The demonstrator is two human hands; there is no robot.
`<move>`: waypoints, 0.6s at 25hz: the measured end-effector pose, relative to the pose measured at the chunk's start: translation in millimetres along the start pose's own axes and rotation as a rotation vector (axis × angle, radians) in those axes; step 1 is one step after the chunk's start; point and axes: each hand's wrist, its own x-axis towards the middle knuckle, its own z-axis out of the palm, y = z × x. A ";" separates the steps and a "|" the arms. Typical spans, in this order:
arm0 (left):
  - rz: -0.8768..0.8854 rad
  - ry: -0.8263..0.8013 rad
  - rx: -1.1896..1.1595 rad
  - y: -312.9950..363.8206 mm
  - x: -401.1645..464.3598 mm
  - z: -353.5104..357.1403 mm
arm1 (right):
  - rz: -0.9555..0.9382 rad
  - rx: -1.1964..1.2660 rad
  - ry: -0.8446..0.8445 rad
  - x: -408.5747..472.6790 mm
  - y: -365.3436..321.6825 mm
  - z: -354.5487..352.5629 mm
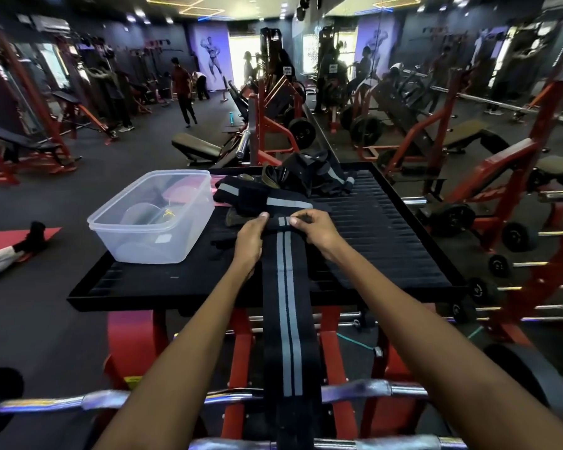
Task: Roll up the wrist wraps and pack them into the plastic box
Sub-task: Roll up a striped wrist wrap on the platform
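Observation:
A long black wrist wrap (286, 287) with two grey stripes lies stretched toward me across the black ribbed platform (387, 228) and hangs over its near edge. Its far end is turned over into a small roll. My left hand (249, 238) grips the left side of that roll with the thumb on top. My right hand (312, 227) pinches the right side of it. A clear plastic box (111, 219) stands open on the platform's left part. Another black wrap with a grey stripe (257, 198) lies just behind my hands.
More dark wraps and gloves (309, 173) are piled at the platform's far edge. Chrome barbells (78, 404) cross below my arms. Red gym machines, benches and weight plates surround the platform. A person's leg lies on a red mat (20, 238) to the left.

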 end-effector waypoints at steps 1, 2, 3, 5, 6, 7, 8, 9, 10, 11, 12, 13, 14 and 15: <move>0.030 -0.001 0.115 -1.3 -1.0 5.1 | -0.055 -0.049 0.054 3.1 3.3 1.0; 0.067 0.011 0.166 -3.5 -0.6 9.4 | -0.092 -0.077 0.095 6.3 6.4 2.0; 0.092 0.018 0.165 -6.5 0.4 11.0 | -0.111 -0.085 0.119 8.3 9.0 3.7; 0.130 0.024 0.103 -11.2 2.3 13.3 | -0.135 -0.074 0.122 11.8 14.3 3.6; 0.140 0.017 0.076 -12.9 2.0 13.5 | -0.148 -0.069 0.114 12.6 16.8 2.9; 0.139 0.005 0.064 -15.1 2.0 13.6 | -0.164 -0.070 0.114 14.0 19.9 2.3; 0.137 -0.003 0.061 -18.0 1.8 13.6 | -0.194 -0.080 0.117 14.5 23.0 2.3; 0.143 -0.002 0.073 -21.1 2.6 13.2 | -0.226 -0.096 0.118 15.2 25.9 2.9; 0.162 0.003 0.088 -23.6 3.4 12.6 | -0.252 -0.103 0.111 16.2 28.5 4.1; 0.184 0.008 0.095 -25.7 4.9 11.8 | -0.264 -0.094 0.097 17.8 31.4 5.1; 0.205 0.014 0.098 -27.5 6.7 10.9 | -0.264 -0.067 0.074 19.0 34.2 5.5; 0.221 0.015 0.107 -29.2 8.3 9.7 | -0.249 -0.024 0.047 20.0 36.8 5.1; 0.231 0.010 0.123 -30.3 9.5 9.1 | -0.228 0.017 0.020 21.1 39.2 4.1; 0.235 0.000 0.139 -32.0 11.5 8.8 | -0.212 0.049 0.000 22.9 41.8 3.0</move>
